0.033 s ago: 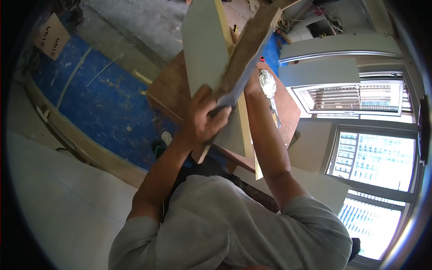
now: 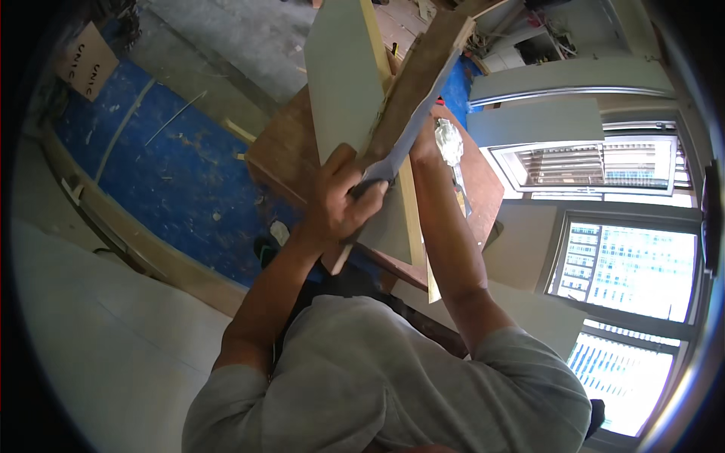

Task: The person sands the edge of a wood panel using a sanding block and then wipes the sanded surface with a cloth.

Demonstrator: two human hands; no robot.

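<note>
A long, rough-edged wooden plank (image 2: 415, 83) with a grey-white strip along its right side slants up and away in front of my chest. My left hand (image 2: 341, 192) is closed around its near part, the thumb lying over the top. Against the plank's right side, farther along, is my right hand (image 2: 425, 140); its fingers are hidden behind the wood. Under the plank, a large pale grey panel (image 2: 340, 83) with bare wood edges lies across a brown work table (image 2: 279, 143).
Crumpled foil (image 2: 448, 142) sits on the table beside my right forearm. Dirty blue sheeting (image 2: 181, 166) covers the floor at left, with a cardboard piece (image 2: 89, 64) at its far end. An open window (image 2: 596, 164) is at the right. Clutter fills a far-right cabinet (image 2: 536, 49).
The plank's far end has shifted very slightly to the right and looks sharper. Both hands keep their places.
</note>
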